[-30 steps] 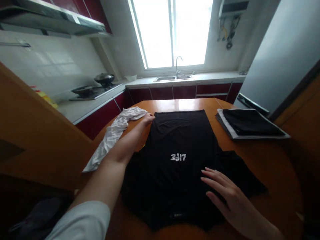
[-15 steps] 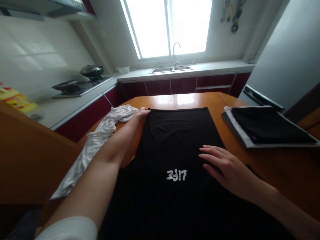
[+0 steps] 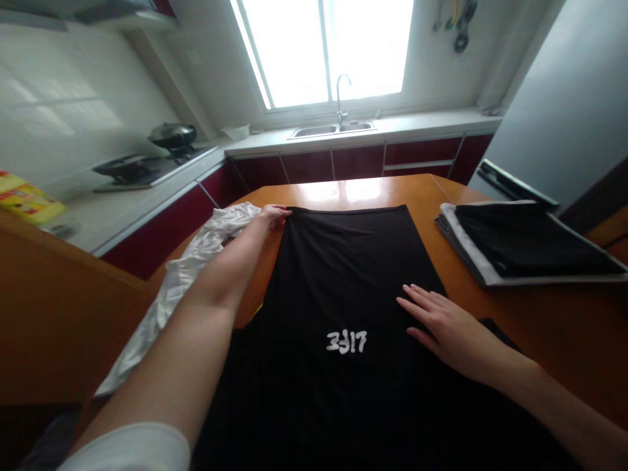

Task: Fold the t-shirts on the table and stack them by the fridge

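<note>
A black T-shirt (image 3: 343, 275) with white lettering lies spread on the wooden table (image 3: 417, 190), its lettering upside down from where I look. My left hand (image 3: 275, 213) reaches to its far left corner and pinches the hem there. Creases run from that corner across the cloth. On the right part of the shirt rests my right hand (image 3: 434, 320), palm down, fingers stretched out. The near end of the shirt runs out of view at the bottom.
Crumpled white cloth (image 3: 193, 261) lies along the table's left side, beneath my left arm. A stack of folded black, white and grey clothes (image 3: 534, 245) sits at the right. Beyond are a counter with a sink (image 3: 333, 129) and a stove with a wok (image 3: 173, 136).
My left hand has drawn the far left corner slightly outward and away, and the far part looks tauter. My right hand has settled flat on the cloth, a little further right.
</note>
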Available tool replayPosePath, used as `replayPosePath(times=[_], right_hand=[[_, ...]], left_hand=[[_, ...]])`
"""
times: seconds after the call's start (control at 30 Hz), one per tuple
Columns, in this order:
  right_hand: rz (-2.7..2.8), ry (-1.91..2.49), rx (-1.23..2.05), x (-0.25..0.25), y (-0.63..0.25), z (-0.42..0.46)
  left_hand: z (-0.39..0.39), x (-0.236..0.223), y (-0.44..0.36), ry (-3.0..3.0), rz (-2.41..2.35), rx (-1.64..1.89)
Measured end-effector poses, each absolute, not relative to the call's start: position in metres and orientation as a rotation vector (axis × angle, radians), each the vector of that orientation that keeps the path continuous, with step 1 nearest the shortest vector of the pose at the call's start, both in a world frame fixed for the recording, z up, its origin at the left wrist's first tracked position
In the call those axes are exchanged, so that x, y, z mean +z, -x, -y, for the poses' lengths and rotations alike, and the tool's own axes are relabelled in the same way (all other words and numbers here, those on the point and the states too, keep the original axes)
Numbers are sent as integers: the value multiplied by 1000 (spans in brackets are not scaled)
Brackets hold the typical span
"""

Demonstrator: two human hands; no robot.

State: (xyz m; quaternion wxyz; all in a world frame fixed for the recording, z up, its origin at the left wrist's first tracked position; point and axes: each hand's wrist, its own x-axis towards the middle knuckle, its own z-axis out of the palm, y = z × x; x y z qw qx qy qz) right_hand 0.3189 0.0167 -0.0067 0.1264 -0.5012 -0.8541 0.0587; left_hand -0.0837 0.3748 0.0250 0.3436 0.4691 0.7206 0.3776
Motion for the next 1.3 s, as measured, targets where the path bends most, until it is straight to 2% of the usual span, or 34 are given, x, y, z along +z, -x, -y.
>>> replayPosePath(times=[0.23, 0.33, 0.43, 0.5, 0.7, 0.83, 1.03, 1.3], right_hand=[[2506, 1463, 147, -2, -318, -14], [2436, 1466, 177, 1, -316, -15], [2299, 1517, 198, 5, -308, -35], [2258, 1581, 196, 6, -301, -66], [2193, 1928, 174, 4, -286, -211], [2076, 2151, 259, -7, -295, -274], [2073, 2223, 256, -24, -314, -295], [2057, 2109, 139, -10, -290, -298]], left_hand=[[-379, 11, 85, -1374, -1947, 1022], [-373, 7, 76, -1761, -1945, 1050], [-362, 0, 63, -2281, -1808, 866], [-354, -7, 55, -2420, -1698, 694], [-339, -19, 46, -2501, -1694, 384], [-337, -18, 47, -2507, -1730, 230], [-339, -18, 48, -2526, -1724, 128], [-339, -3, 23, -2515, -1789, 124]])
